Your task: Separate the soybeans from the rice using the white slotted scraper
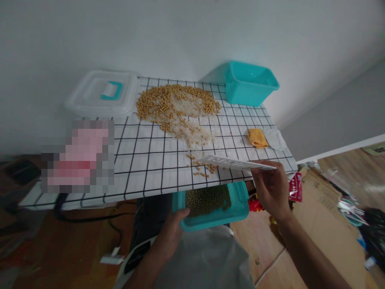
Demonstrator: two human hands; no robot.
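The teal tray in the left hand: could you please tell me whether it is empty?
Not empty: small round grains cover much of the teal tray, leaving its right end bare. How deep, I cannot tell.

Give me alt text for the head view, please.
A person's right-hand fingers hold a white slotted board near the front edge of a checked table; their left-hand fingers grip a teal tray of dark beans below it. Tan beans and pale grains lie spread beyond, between a translucent lid and a teal tub.
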